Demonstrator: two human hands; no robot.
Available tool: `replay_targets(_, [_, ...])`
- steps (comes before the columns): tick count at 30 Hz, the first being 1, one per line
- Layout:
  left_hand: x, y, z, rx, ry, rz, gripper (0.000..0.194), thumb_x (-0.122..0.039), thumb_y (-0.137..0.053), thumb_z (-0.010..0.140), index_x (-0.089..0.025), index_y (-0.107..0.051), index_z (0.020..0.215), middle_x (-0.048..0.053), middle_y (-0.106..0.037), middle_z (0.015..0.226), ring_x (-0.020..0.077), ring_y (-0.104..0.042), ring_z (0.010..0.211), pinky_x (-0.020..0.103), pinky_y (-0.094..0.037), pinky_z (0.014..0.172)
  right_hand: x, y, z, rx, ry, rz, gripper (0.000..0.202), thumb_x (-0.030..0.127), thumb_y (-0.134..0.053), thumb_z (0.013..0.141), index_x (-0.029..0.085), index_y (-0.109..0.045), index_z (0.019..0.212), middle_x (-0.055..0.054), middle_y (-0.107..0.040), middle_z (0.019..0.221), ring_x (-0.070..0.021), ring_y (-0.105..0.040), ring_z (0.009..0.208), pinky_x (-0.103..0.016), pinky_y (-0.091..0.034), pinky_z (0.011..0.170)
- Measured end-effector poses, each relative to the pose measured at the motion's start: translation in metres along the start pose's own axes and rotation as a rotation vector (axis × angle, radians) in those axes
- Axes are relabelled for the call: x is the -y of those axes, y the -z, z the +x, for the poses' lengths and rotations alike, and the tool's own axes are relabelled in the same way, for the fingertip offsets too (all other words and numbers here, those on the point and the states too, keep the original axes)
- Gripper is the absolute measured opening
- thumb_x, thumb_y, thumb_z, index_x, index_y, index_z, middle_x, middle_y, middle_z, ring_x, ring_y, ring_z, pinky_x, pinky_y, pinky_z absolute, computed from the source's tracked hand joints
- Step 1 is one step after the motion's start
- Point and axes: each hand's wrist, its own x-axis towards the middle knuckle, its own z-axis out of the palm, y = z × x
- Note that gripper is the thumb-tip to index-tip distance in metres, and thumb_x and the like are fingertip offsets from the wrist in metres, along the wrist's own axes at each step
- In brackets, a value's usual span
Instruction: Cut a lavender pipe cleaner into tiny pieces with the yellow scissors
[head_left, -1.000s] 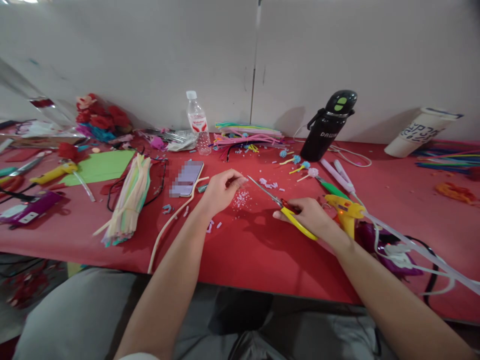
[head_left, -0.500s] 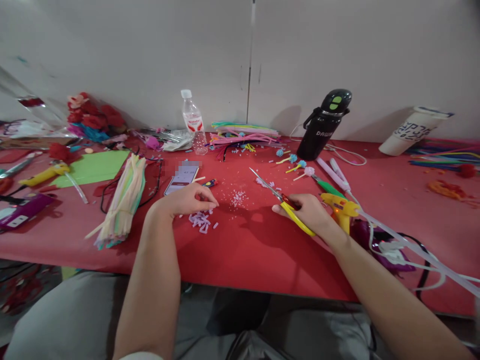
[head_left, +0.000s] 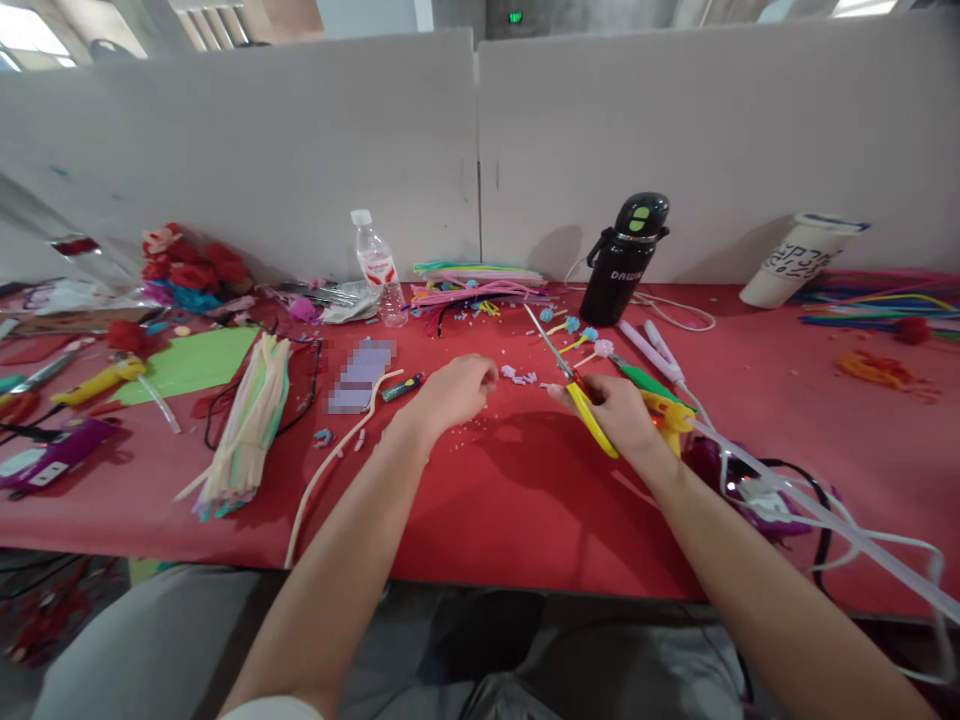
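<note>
Scissors [head_left: 596, 422] near a glue gun [head_left: 673, 413].
The right hand [head_left: 621, 412] grips the scissors over the table [head_left: 502, 510]; the left hand [head_left: 459, 392] curls near lilac pieces [head_left: 519, 376] (whether holding anything cannot be told). Rightward drift of the right hand could jostle the glue gun.

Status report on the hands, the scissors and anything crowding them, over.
Right hand gripping yellow-handled scissors. Left hand curled near lilac pieces, contents unclear. Yellow glue gun close by, partly hidden behind right wrist.
</note>
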Motion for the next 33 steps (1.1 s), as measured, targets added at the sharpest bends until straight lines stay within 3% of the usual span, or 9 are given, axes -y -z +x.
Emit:
replay_targets(5, [-0.011,-0.016,0.040,0.057,0.077,0.128,0.025,-0.019,-0.055,0.081,-0.023,-0.059,0.106,0.010,-0.058,0.108,0.0224,-0.060,0.090,0.033,-0.044,0.075,-0.005,-0.003,0.002,-0.015,0.001,-0.032,0.057,0.070,-0.058,0.069,0.021,-0.032,0.055,0.004,-0.030,0.053,-0.0100,-0.025,0.052,-0.025,-0.021,0.046])
replay_targets(10, [-0.008,-0.025,0.059,0.126,0.081,0.160,0.023,-0.021,-0.056,0.080,-0.022,-0.061,0.102,0.009,-0.059,0.107,0.0230,-0.059,0.096,0.033,-0.044,0.081,-0.005,-0.002,0.003,0.035,0.027,-0.024,0.056,0.069,-0.058,0.071,0.020,-0.035,0.056,0.004,-0.031,0.055,-0.0101,-0.026,0.054,-0.024,-0.025,0.047])
replay_targets(20, [-0.006,-0.032,0.063,0.111,0.125,0.175,0.012,-0.018,-0.058,0.075,-0.022,-0.063,0.086,0.006,-0.066,0.098,0.0216,-0.060,0.093,0.031,-0.045,0.077,-0.002,-0.002,0.002,0.013,0.020,-0.066,0.057,0.066,-0.060,0.070,0.020,-0.030,0.055,0.004,-0.028,0.054,-0.0092,-0.024,0.054,-0.023,-0.022,0.046])
replay_targets(27, [-0.001,-0.035,0.059,0.020,0.123,0.108,0.014,-0.020,-0.054,0.079,-0.021,-0.062,0.090,0.008,-0.067,0.095,0.0196,-0.062,0.083,0.029,-0.046,0.072,0.000,-0.002,0.002,0.030,0.058,-0.083,0.057,0.070,-0.056,0.070,0.020,-0.035,0.054,0.004,-0.033,0.053,-0.0093,-0.026,0.052,-0.024,-0.023,0.047])
replay_targets(33, [-0.002,-0.034,0.059,-0.053,0.090,0.004,0.020,-0.018,-0.054,0.080,-0.021,-0.065,0.096,0.008,-0.068,0.096,0.0187,-0.063,0.085,0.029,-0.046,0.079,0.000,-0.004,0.000,0.019,0.075,-0.077,0.057,0.067,-0.058,0.071,0.019,-0.033,0.054,0.005,-0.029,0.053,-0.0086,-0.024,0.052,-0.024,-0.022,0.046])
